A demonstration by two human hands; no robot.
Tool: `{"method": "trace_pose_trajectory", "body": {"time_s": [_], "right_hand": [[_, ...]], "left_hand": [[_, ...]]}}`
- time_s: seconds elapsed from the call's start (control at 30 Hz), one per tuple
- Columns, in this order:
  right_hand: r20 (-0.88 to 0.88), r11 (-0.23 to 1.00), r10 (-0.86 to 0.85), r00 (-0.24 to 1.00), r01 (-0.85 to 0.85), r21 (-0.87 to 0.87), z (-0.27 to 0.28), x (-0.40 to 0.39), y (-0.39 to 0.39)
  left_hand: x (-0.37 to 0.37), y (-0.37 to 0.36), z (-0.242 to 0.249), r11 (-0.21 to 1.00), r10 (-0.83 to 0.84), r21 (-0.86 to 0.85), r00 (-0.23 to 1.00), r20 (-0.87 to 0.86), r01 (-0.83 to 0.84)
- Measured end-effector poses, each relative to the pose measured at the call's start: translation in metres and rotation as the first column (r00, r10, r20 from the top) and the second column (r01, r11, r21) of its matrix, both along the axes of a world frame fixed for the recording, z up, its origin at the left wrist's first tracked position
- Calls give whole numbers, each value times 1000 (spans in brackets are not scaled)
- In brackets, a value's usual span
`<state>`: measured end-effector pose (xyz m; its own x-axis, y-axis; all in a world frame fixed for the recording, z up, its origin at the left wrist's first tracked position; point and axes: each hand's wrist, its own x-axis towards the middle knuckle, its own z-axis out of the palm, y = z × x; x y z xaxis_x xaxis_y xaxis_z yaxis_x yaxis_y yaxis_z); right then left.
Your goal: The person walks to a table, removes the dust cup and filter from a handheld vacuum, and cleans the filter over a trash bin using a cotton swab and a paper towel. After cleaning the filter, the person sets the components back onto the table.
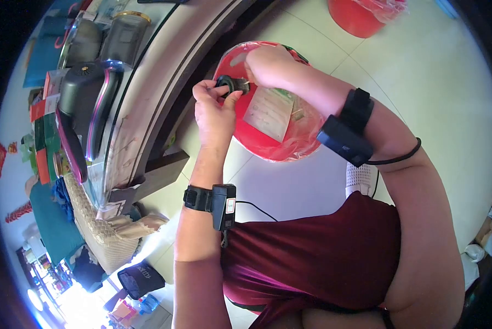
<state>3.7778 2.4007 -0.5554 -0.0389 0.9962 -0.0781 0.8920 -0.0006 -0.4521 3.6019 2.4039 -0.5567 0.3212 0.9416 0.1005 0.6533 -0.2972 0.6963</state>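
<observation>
My left hand point(215, 112) is closed around a small black rounded piece point(224, 83) with a grey, ribbed or bristly part point(241, 85) at its right; its exact kind is not clear. Close by on the right, my right hand point(270, 64) is bent with its fingers curled down towards that grey part. Its fingertips are mostly hidden, so whatever they pinch cannot be made out. Both hands are over a red bin point(250, 143) lined with a clear plastic bag. Inside the bin lies a pale, flat piece of packaging point(269, 114).
To the left runs a glass-topped table point(141, 104) carrying a dark pitcher point(126, 38) and a black-and-purple case-like object point(81, 98). Another red bin point(356, 16) stands at the top. Black devices are strapped to my left wrist point(223, 205) and right forearm point(344, 140), with cables.
</observation>
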Motion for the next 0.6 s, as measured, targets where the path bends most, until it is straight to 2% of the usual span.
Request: {"method": "trace_pose_trajectory", "body": {"time_s": [0.13, 0.17, 0.27, 0.3, 0.4, 0.43, 0.53, 0.6], "right_hand": [[79, 1000, 23, 997, -22, -5, -1, -13, 9], [-31, 1000, 5, 1000, -5, -28, 1, -11, 12], [-186, 999, -13, 983, 7, -33, 0, 0, 8], [-49, 1000, 11, 999, -10, 15, 2, 0, 3], [105, 1000, 4, 994, -2, -18, 6, -9, 4], [-30, 998, 14, 999, -16, -62, 10, -9, 7], [-45, 986, -96, 994, 89, -140, 40, -3, 3], [-65, 990, -85, 994, 76, -122, 29, 2, 6]], "left_hand": [[-3, 2, -7, 999, -12, 35, 1000, 14, 11], [-4, 3, -8, 999, -16, 51, 1000, 20, 15], [-1, 1, 3, 1000, 4, 25, 1000, 10, -4], [0, 1, 1, 1000, -1, 14, 999, 36, 0], [-1, 3, -3, 999, -8, 33, 1000, -8, 8], [-2, 3, -4, 1000, -9, 17, 1000, 2, 9], [-3, 7, -3, 1000, -5, -1, 999, 32, 5], [-1, 7, -3, 1000, 0, 7, 999, 47, -1]]}}
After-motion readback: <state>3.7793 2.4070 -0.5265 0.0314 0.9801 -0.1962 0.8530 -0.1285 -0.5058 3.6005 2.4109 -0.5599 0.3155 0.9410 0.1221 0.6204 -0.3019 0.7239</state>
